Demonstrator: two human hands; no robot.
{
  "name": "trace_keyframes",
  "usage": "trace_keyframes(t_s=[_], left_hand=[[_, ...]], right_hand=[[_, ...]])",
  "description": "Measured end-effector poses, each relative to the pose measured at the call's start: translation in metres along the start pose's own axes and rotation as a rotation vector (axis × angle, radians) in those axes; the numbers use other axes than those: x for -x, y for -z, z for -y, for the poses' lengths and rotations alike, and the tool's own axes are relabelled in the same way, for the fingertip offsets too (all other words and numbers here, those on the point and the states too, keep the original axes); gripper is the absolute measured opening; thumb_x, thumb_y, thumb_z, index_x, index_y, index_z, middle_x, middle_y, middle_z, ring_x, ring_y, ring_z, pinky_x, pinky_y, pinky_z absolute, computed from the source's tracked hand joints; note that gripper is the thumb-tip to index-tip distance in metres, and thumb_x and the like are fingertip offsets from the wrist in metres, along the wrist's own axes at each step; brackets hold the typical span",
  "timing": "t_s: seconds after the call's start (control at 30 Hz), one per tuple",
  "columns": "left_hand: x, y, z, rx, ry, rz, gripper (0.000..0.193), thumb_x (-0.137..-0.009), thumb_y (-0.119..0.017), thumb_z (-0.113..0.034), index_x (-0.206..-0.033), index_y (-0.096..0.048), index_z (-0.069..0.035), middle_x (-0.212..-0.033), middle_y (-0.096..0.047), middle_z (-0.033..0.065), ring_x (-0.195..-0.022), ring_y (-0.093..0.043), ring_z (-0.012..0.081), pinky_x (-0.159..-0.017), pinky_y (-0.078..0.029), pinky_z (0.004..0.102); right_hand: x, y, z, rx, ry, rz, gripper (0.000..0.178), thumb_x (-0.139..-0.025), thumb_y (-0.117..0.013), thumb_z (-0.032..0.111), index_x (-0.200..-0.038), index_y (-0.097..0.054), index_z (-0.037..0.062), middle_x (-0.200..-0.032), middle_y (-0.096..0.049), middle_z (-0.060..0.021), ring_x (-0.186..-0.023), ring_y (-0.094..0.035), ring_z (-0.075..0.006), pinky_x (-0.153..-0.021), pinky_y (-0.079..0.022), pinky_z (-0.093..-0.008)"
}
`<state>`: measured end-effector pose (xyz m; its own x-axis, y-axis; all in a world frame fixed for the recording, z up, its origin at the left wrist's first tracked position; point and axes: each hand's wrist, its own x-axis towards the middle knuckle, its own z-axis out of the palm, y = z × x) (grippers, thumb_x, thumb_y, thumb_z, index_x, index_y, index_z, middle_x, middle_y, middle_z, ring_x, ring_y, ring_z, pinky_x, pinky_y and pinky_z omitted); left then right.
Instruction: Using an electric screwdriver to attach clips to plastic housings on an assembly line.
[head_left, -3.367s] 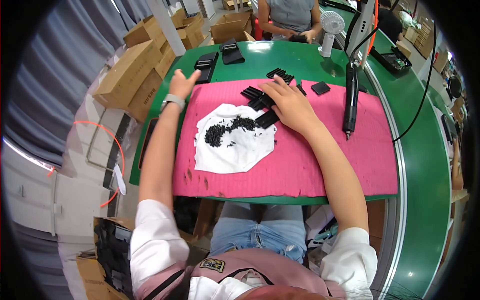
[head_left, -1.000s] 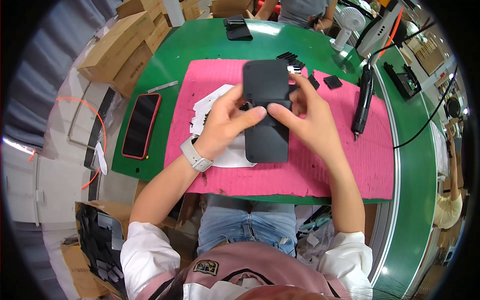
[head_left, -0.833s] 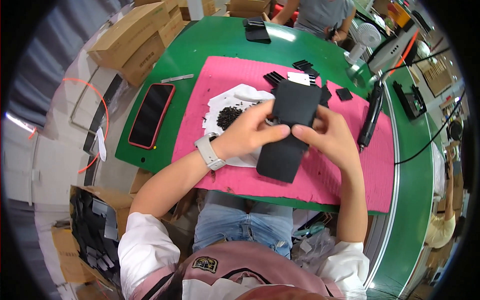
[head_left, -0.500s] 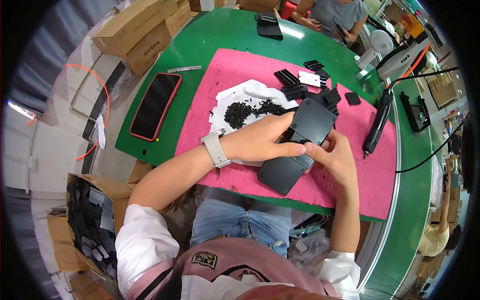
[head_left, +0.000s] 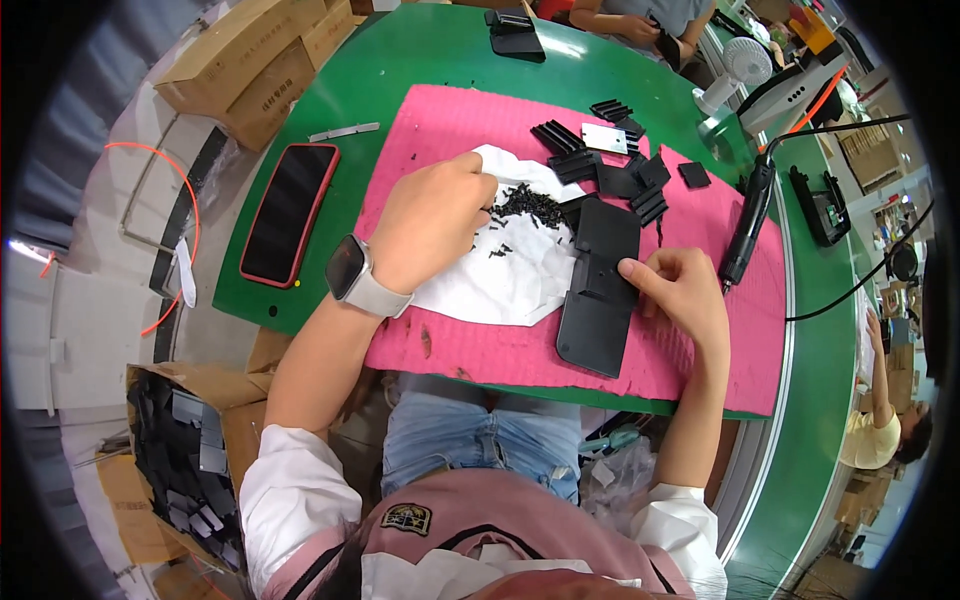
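Note:
My right hand (head_left: 680,300) grips the right edge of a black plastic holder (head_left: 595,325), two flat plates joined by a narrow middle part, thumb on top. The holder lies tilted over the pink mat (head_left: 480,352) and the right edge of a crumpled white cloth (head_left: 500,290). On that cloth, small black screws (head_left: 530,205) lie in a loose pile. My left hand (head_left: 435,220), a watch on its wrist, is over the pile's left side with its fingers curled down and closed. Its fingertips are mostly hidden, and what they hold cannot be made out.
Several ribbed black plastic parts (head_left: 575,165) and a white plate (head_left: 605,138) lie beyond the holder. A black electric screwdriver (head_left: 750,225) with a cable rests at the right. A red-cased phone (head_left: 290,215) lies at the left. Across the green table (head_left: 400,50) sits another person (head_left: 640,25).
My left hand has let go of the holder and moved left to the screws. The holder has turned more upright in view, held by my right hand alone.

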<state>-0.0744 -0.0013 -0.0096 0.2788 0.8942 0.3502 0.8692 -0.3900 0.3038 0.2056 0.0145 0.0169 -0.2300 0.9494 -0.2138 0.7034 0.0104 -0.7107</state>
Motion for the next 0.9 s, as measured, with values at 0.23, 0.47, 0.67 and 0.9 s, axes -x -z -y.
trace_keyframes(t_s=[0.23,0.47,0.67,0.9], left_hand=[[-0.003,0.001,-0.007,0.194,0.053,-0.142,0.007,-0.076,-0.065,-0.006,-0.079,-0.064,-0.001,-0.076,-0.056,0.0133,-0.067,-0.057,0.0312,-0.061,-0.044,0.0393],[-0.006,-0.005,-0.007,0.199,0.022,-0.198,0.006,-0.078,-0.064,-0.005,-0.08,-0.064,0.0,-0.077,-0.058,0.0133,-0.068,-0.058,0.0311,-0.061,-0.044,0.038],[-0.005,-0.006,-0.008,0.221,0.043,-0.237,0.009,-0.075,-0.066,-0.004,-0.082,-0.064,0.002,-0.073,-0.058,0.0128,-0.062,-0.058,0.0261,-0.058,-0.045,0.0331],[-0.007,-0.005,-0.019,0.563,0.144,-0.224,0.011,-0.069,-0.074,-0.006,-0.076,-0.067,0.0,-0.069,-0.063,0.0085,-0.057,-0.058,0.0153,-0.055,-0.045,0.0275]], right_hand=[[0.001,0.037,-0.029,-0.136,0.13,-0.433,0.018,-0.081,-0.067,0.016,-0.078,-0.065,-0.0015,-0.055,-0.058,-0.0006,-0.046,-0.051,-0.0061,-0.043,-0.037,-0.0226],[-0.024,0.076,-0.056,0.844,0.069,-0.925,0.044,-0.078,-0.065,0.046,-0.097,-0.066,0.0059,-0.08,-0.066,-0.0115,-0.071,-0.064,-0.0294,-0.062,-0.049,-0.0397],[-0.047,0.083,-0.052,0.858,-0.135,-0.827,0.058,-0.072,-0.066,0.052,-0.103,-0.06,0.0025,-0.089,-0.066,-0.0164,-0.08,-0.065,-0.0345,-0.068,-0.051,-0.0432],[-0.071,0.102,-0.096,0.503,-0.175,-0.734,0.056,-0.067,-0.07,0.048,-0.093,-0.063,-0.0013,-0.09,-0.067,-0.0197,-0.084,-0.066,-0.0339,-0.071,-0.051,-0.0429]])
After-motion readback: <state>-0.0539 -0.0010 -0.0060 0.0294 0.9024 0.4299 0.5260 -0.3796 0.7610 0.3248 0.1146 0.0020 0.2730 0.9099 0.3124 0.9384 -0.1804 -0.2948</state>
